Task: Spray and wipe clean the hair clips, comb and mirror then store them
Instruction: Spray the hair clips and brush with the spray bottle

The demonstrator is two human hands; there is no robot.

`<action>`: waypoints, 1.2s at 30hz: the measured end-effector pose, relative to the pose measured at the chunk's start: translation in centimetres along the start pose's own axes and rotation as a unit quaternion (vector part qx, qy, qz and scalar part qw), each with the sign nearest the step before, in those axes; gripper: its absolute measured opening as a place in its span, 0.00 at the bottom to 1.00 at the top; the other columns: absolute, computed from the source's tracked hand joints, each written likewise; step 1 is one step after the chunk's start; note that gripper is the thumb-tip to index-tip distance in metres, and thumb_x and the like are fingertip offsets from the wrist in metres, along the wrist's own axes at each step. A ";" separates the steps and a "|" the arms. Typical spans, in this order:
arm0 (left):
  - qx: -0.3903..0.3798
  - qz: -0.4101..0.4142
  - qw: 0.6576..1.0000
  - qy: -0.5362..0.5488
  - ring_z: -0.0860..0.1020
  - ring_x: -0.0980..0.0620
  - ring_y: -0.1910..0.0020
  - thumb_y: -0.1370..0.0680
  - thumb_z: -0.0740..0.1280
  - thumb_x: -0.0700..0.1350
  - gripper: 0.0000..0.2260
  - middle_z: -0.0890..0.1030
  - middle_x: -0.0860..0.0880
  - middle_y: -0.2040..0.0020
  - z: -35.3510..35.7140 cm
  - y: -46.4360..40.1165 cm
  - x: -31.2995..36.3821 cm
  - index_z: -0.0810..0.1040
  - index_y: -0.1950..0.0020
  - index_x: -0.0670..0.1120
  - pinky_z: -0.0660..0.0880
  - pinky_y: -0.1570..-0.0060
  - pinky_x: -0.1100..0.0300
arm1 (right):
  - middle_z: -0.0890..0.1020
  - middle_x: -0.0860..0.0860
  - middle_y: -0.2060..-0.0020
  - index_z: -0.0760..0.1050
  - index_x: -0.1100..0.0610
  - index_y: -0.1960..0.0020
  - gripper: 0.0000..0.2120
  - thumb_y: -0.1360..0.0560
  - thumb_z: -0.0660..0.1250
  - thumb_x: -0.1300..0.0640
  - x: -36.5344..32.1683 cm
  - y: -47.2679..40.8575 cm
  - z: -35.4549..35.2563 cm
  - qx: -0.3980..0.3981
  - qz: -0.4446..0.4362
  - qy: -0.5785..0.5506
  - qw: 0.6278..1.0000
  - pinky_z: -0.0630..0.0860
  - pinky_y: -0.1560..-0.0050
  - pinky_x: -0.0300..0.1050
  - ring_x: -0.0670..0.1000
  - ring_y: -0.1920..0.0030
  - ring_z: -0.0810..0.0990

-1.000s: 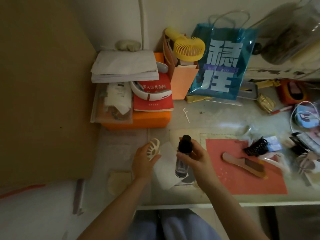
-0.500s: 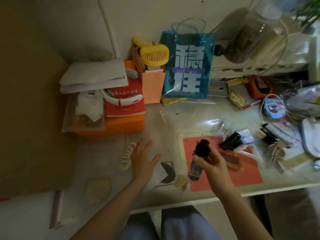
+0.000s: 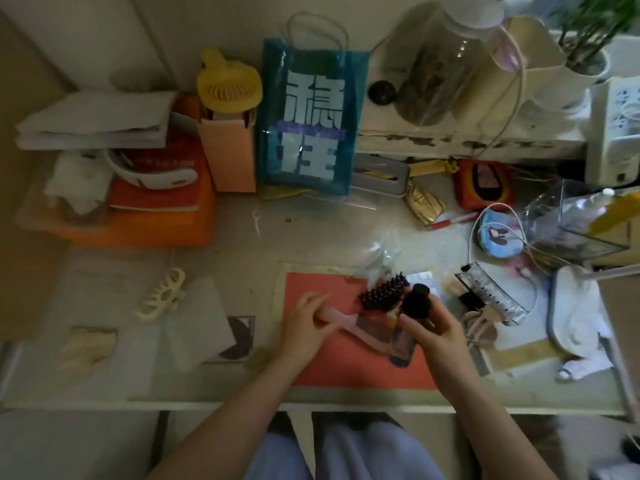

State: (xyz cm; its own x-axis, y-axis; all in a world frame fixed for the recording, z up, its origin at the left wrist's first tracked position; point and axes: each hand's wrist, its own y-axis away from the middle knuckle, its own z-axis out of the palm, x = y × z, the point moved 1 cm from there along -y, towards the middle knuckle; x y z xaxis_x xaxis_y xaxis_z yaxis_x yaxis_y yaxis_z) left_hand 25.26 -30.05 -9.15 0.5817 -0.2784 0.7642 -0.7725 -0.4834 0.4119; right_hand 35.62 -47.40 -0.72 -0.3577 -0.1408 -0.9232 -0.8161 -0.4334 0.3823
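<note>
- The right hand (image 3: 437, 336) grips a small spray bottle (image 3: 406, 336) with a black cap, fingers curled round its body; the bottle stands tilted over the red mat (image 3: 349, 370).
- The left hand (image 3: 306, 329) rests on the handle end of the wooden comb (image 3: 360, 332), fingers loosely bent over it; whether it actually grasps the comb cannot be told.
- The comb lies flat on the mat between the two hands, its toothed end reaching under the bottle.
- A black claw clip (image 3: 382, 293) lies just beyond the right hand's fingertips, at the mat's far edge.
- A cream claw clip (image 3: 162, 294) lies on the table (image 3: 346, 233) well to the left of the left hand, beside a white tissue sheet (image 3: 194, 327).
- No mirror can be picked out in the clutter right of the right hand.
</note>
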 end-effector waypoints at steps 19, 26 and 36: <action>-0.005 0.067 0.985 -0.156 0.65 0.55 0.46 0.35 0.77 0.47 0.23 0.68 0.55 0.48 1.0 -2.7 -2.4 0.80 0.41 0.51 0.62 0.43 0.64 | 0.83 0.47 0.61 0.77 0.54 0.49 0.18 0.36 0.74 0.65 1.1 -1.2 -3.6 -0.004 0.032 -0.025 0.999 0.77 0.60 0.34 0.43 0.58 0.81; -0.039 0.088 0.987 -0.129 0.69 0.56 0.51 0.37 0.79 0.49 0.17 0.72 0.56 0.52 0.0 -2.5 -2.2 0.81 0.51 0.51 0.63 0.52 0.64 | 0.79 0.54 0.59 0.77 0.56 0.51 0.15 0.33 0.72 0.69 1.6 -0.4 -3.0 -0.003 0.032 -0.024 0.999 0.76 0.61 0.33 0.43 0.61 0.79; -0.007 -0.006 0.994 0.109 0.78 0.54 0.53 0.35 0.78 0.44 0.12 0.81 0.53 0.53 -2.6 1.0 0.7 0.81 0.55 0.53 0.76 0.54 0.61 | 0.84 0.48 0.59 0.78 0.54 0.48 0.17 0.36 0.71 0.62 0.3 0.9 -2.0 -0.020 0.025 -0.035 0.999 0.77 0.58 0.37 0.46 0.57 0.81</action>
State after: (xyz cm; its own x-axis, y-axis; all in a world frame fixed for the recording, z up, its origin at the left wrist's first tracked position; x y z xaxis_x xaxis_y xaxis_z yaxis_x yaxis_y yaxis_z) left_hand 24.30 -28.58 -6.92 0.5237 -0.0852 0.8477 -0.7696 -0.4739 0.4278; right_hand 35.64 -49.59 -0.68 -0.4293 -0.1007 -0.8975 -0.7780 -0.4636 0.4241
